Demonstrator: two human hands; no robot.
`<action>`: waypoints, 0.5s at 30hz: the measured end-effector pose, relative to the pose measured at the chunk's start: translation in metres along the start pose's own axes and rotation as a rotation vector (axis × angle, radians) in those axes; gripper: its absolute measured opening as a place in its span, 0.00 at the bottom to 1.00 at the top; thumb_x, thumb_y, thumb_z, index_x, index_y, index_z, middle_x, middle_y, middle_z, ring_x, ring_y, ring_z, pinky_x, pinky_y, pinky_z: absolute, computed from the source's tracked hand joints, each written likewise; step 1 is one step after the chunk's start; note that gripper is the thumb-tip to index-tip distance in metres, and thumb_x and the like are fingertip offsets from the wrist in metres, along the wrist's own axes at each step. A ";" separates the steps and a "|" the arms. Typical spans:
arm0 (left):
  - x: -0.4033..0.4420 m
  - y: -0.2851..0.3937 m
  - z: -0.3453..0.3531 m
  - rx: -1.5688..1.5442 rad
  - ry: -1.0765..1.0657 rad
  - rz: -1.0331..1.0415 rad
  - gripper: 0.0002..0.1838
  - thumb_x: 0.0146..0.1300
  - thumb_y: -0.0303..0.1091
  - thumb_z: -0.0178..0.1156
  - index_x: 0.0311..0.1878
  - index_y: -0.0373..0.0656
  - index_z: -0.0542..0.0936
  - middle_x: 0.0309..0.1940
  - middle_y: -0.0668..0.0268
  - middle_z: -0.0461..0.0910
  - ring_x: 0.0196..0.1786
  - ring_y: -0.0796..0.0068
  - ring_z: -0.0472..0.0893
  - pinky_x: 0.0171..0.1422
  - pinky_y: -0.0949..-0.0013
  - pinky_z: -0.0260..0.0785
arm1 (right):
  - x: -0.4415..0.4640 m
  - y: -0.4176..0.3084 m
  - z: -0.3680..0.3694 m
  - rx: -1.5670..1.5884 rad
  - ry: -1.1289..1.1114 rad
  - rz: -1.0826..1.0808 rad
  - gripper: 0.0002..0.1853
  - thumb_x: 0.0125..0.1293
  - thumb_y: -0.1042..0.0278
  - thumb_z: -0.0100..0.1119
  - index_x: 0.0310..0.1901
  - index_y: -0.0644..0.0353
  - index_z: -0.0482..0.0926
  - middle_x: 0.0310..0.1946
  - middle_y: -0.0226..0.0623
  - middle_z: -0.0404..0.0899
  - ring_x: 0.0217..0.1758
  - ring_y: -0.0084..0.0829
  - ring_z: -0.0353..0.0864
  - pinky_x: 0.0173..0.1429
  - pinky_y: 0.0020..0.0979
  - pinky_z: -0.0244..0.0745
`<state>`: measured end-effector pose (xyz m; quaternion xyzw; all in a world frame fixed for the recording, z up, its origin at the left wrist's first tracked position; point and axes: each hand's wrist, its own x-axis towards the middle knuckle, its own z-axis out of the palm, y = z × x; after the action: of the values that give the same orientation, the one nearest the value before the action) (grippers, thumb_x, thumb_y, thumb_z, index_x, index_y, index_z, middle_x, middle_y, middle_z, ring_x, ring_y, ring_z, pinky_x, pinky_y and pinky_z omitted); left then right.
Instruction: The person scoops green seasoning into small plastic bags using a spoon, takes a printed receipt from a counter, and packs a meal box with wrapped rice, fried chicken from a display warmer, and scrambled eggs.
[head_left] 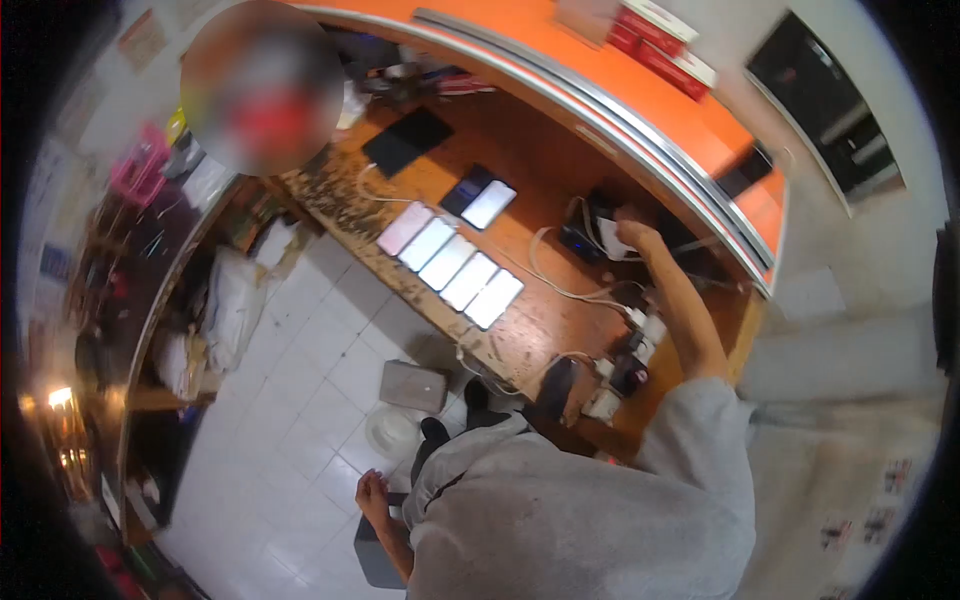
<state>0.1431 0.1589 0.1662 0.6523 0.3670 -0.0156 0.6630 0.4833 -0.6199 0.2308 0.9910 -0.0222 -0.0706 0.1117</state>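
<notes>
The small white object [611, 242] right of centre looks light and stiff, best gripped by its edges, the right hand [630, 231] apparently pinching it, the left hand [372, 492] loosely spread.

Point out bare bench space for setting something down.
Bench: bare wood between the phone row and the dark object at the front edge; another patch between the separate lit phone and the black device near the right hand. Crowded: right end, with white plugs.
</notes>
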 end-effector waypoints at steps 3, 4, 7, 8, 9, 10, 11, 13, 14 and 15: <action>0.012 -0.013 -0.007 0.138 -0.119 0.033 0.13 0.73 0.33 0.60 0.55 0.37 0.81 0.43 0.62 0.84 0.41 0.74 0.83 0.44 0.68 0.79 | -0.010 0.004 0.017 0.046 -0.006 0.038 0.16 0.49 0.67 0.68 0.42 0.62 0.85 0.41 0.51 0.86 0.46 0.47 0.86 0.49 0.46 0.81; 0.018 -0.028 -0.010 0.126 -0.135 0.071 0.13 0.72 0.33 0.60 0.55 0.38 0.82 0.43 0.63 0.85 0.41 0.74 0.83 0.44 0.68 0.79 | -0.011 0.007 0.019 0.041 0.010 0.054 0.16 0.49 0.67 0.68 0.42 0.62 0.85 0.40 0.50 0.86 0.45 0.47 0.87 0.48 0.46 0.82; 0.019 -0.039 0.011 0.099 -0.083 0.187 0.15 0.67 0.32 0.63 0.54 0.38 0.83 0.43 0.61 0.87 0.45 0.72 0.85 0.52 0.65 0.78 | 0.033 0.008 0.018 -0.029 0.071 0.106 0.16 0.49 0.65 0.69 0.39 0.62 0.86 0.37 0.49 0.86 0.41 0.47 0.88 0.44 0.47 0.82; 0.008 0.008 0.031 0.367 -0.005 0.110 0.16 0.66 0.32 0.64 0.55 0.39 0.83 0.43 0.61 0.88 0.45 0.71 0.86 0.52 0.64 0.78 | 0.056 0.001 0.015 -0.067 0.102 0.131 0.15 0.49 0.64 0.70 0.39 0.62 0.86 0.36 0.48 0.87 0.40 0.47 0.88 0.43 0.47 0.82; 0.009 0.030 0.044 0.413 0.008 0.175 0.16 0.67 0.34 0.63 0.55 0.38 0.82 0.46 0.57 0.87 0.45 0.66 0.86 0.51 0.64 0.79 | 0.078 -0.012 0.008 -0.095 0.132 0.112 0.15 0.49 0.63 0.70 0.38 0.62 0.86 0.35 0.48 0.87 0.38 0.47 0.88 0.42 0.47 0.83; 0.010 0.044 0.057 0.474 -0.013 0.232 0.16 0.68 0.36 0.61 0.54 0.37 0.82 0.48 0.54 0.86 0.46 0.61 0.87 0.49 0.63 0.79 | 0.061 -0.065 -0.054 -0.158 0.071 -0.091 0.14 0.50 0.62 0.69 0.36 0.61 0.86 0.35 0.48 0.87 0.37 0.48 0.88 0.39 0.48 0.82; 0.016 0.056 0.074 0.390 -0.048 0.348 0.17 0.68 0.37 0.61 0.56 0.38 0.81 0.50 0.53 0.85 0.48 0.58 0.86 0.51 0.60 0.79 | 0.039 -0.127 -0.128 -0.210 0.019 -0.297 0.13 0.52 0.62 0.69 0.35 0.61 0.85 0.35 0.47 0.87 0.36 0.49 0.88 0.35 0.49 0.81; 0.024 0.104 0.113 0.365 -0.113 0.594 0.20 0.69 0.38 0.60 0.60 0.40 0.79 0.54 0.52 0.83 0.55 0.54 0.83 0.58 0.57 0.76 | 0.005 -0.216 -0.187 0.184 0.158 -0.508 0.13 0.52 0.67 0.70 0.39 0.62 0.85 0.36 0.50 0.86 0.40 0.51 0.87 0.43 0.47 0.81; 0.015 0.148 0.133 0.417 -0.128 0.711 0.21 0.69 0.38 0.61 0.62 0.40 0.78 0.57 0.52 0.81 0.59 0.53 0.81 0.63 0.55 0.73 | -0.001 -0.248 -0.201 0.403 0.124 -0.671 0.16 0.51 0.69 0.73 0.41 0.63 0.84 0.37 0.52 0.86 0.41 0.51 0.87 0.46 0.46 0.81; 0.006 0.186 0.150 0.401 -0.128 0.856 0.23 0.70 0.39 0.61 0.65 0.42 0.75 0.59 0.54 0.81 0.63 0.55 0.78 0.69 0.56 0.68 | -0.019 -0.288 -0.223 0.573 0.053 -0.739 0.16 0.50 0.68 0.74 0.41 0.64 0.85 0.37 0.52 0.86 0.38 0.47 0.87 0.43 0.43 0.80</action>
<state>0.3101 0.0578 0.3045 0.8576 0.0134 0.1482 0.4924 0.5046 -0.2893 0.3835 0.9249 0.3165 -0.0715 -0.1984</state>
